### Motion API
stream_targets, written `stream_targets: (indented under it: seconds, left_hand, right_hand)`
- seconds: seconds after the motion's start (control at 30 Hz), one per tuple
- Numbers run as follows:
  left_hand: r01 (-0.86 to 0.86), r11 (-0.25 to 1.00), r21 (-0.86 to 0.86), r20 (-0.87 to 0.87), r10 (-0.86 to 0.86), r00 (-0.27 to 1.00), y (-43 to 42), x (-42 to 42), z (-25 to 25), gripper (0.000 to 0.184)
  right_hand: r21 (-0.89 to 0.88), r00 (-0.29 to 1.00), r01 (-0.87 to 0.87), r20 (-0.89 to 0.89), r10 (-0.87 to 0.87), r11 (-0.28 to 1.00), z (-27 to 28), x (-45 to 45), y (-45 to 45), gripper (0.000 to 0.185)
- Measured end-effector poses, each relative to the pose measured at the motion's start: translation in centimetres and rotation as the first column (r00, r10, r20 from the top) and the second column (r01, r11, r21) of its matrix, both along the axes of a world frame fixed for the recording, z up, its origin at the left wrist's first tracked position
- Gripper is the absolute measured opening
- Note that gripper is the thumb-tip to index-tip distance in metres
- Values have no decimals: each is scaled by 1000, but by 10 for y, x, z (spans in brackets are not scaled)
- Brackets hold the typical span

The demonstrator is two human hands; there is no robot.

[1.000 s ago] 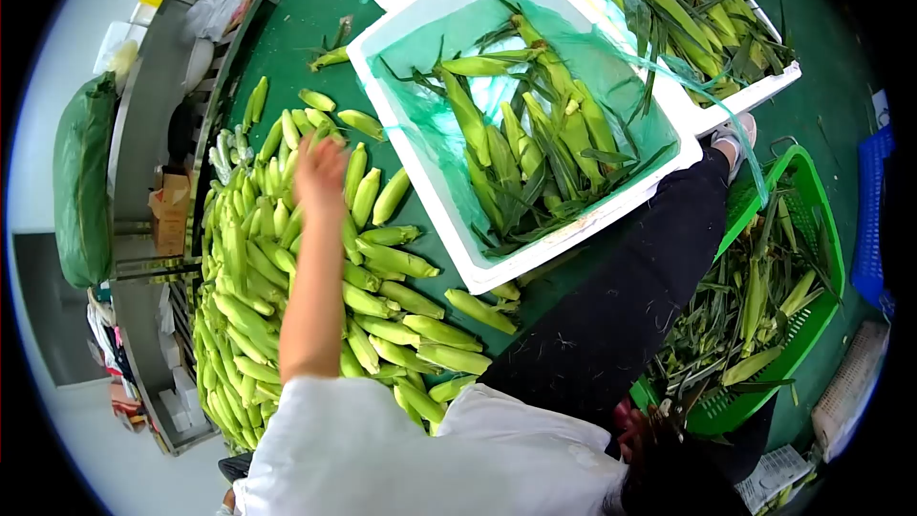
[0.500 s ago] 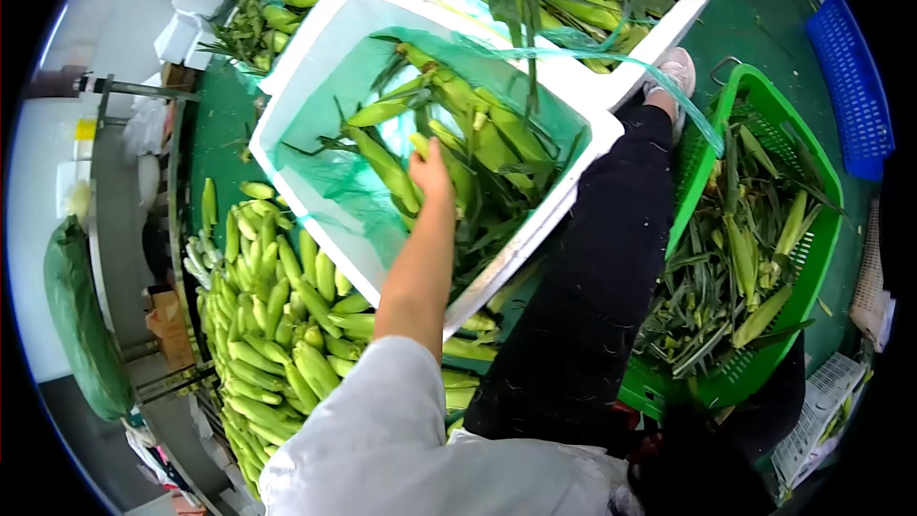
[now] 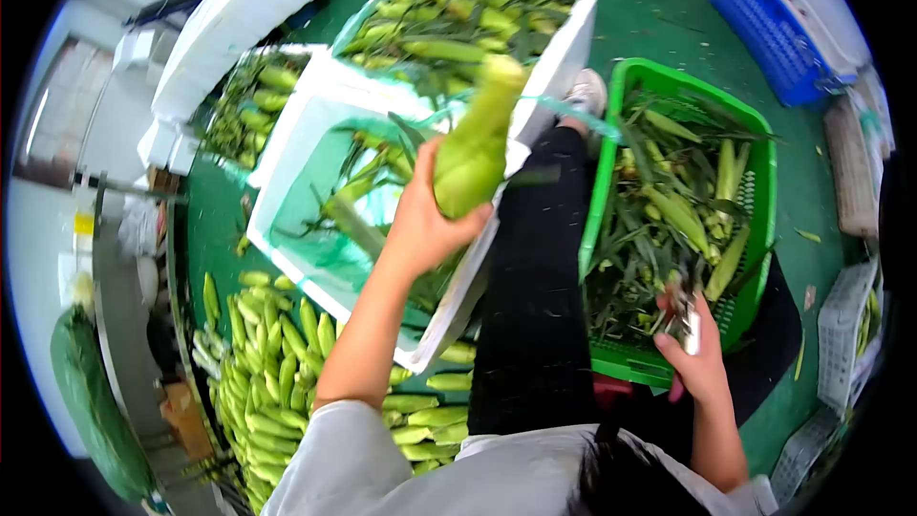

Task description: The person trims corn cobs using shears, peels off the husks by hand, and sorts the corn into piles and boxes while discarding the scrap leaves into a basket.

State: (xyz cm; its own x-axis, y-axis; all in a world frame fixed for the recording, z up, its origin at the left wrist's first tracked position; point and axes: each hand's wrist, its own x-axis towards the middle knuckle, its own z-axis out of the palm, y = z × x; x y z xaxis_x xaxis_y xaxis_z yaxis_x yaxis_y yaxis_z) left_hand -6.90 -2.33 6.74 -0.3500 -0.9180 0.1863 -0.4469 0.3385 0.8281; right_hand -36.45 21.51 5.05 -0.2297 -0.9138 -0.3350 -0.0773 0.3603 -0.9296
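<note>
My left hand [image 3: 427, 217] is closed around an ear of corn [image 3: 478, 143] in its green husk, raised above the white foam box [image 3: 277, 220]. That box is lined with green plastic film and has more husked ears and long leaves inside. My right hand [image 3: 702, 358] grips what look like pruning shears [image 3: 688, 322], with shiny metal and a reddish handle end, blurred in part. It is over the near side of the green basket [image 3: 599, 220], which holds loose leaves, husks and some corn.
Heaped on the floor at the left are several trimmed corn ears [image 3: 277, 373]. A second foam box [image 3: 581, 33] full of corn stands behind. A blue crate [image 3: 764, 29] is at the far right, and a metal rack [image 3: 119, 258] lines the left side.
My left hand has lifted an ear of corn out of the foam box. My right hand with the shears has come into view over the green basket. The view has shifted right.
</note>
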Motion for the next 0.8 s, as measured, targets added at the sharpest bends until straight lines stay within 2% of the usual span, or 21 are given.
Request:
stream_targets:
  seconds: [0.03,0.07,0.1,0.17,0.23,0.3,0.33,0.37,0.43,0.5,0.53,0.57,0.6,0.63,0.7,0.73,0.77,0.8]
  left_hand:
    - [80,995,58,111,-86,990,12,-18,24,78]
    - [196,973,121,142,-213,967,18,-34,33,77]
    - [295,940,169,172,-323,931,27,-50,42,76]
    - [364,868,339,264,-459,848,43,-77,51,76]
    - [396,780,484,251,-557,791,53,-100,48,70]
    - [435,667,605,146,-631,762,59,-117,40,67]
    - [458,651,606,156,-661,734,60,-125,34,68]
    - [479,634,606,164,-690,705,59,-132,27,69]
    - [491,584,646,181,-742,645,55,-148,9,71]
    - [458,518,723,201,-792,577,47,-164,-11,72]
    - [426,455,782,183,-821,540,41,-174,-16,76]
    - [359,447,819,228,-828,512,37,-183,-22,80]
    - [357,500,789,347,-843,412,35,-193,-22,79]
    - [365,554,748,463,-830,310,33,-203,-16,78]
    - [554,565,612,601,-787,140,36,-219,4,75]
    - [636,546,545,664,-744,69,41,-225,14,73]
    - [734,484,476,706,-708,8,46,-233,22,68]
    - [795,404,452,702,-711,-38,51,-244,25,66]
  right_hand:
    - [-105,998,26,-58,-32,994,0,2,-10,76]
    - [-131,952,-106,-299,63,986,8,-6,-23,81]
    - [-131,880,-152,-469,74,980,15,-10,-32,81]
    - [-193,847,-172,-529,45,966,30,-18,-46,80]
    - [-259,755,-264,-655,32,929,20,-39,-44,80]
    - [-249,821,-255,-567,73,934,6,-56,-35,80]
    - [-255,873,-219,-482,72,942,-7,-60,-28,78]
    - [-299,882,-190,-471,29,935,-23,-62,-22,72]
    - [-124,957,-138,-272,100,983,-38,-69,-10,63]
    - [-47,987,-18,-157,11,999,-65,-69,7,35]
    - [69,993,44,107,-52,997,-72,-68,19,28]
    - [189,926,74,352,-138,979,-75,-68,29,22]
    - [240,915,36,383,-129,970,-70,-70,41,18]
    - [254,920,106,343,-192,961,-61,-73,52,19]
    - [276,918,231,256,-303,933,-37,-83,70,22]
    - [147,974,227,-47,-222,963,-17,-93,73,26]
    - [28,924,174,-350,-153,984,-1,-105,73,32]
    - [-155,851,87,-503,-155,984,5,-113,65,49]
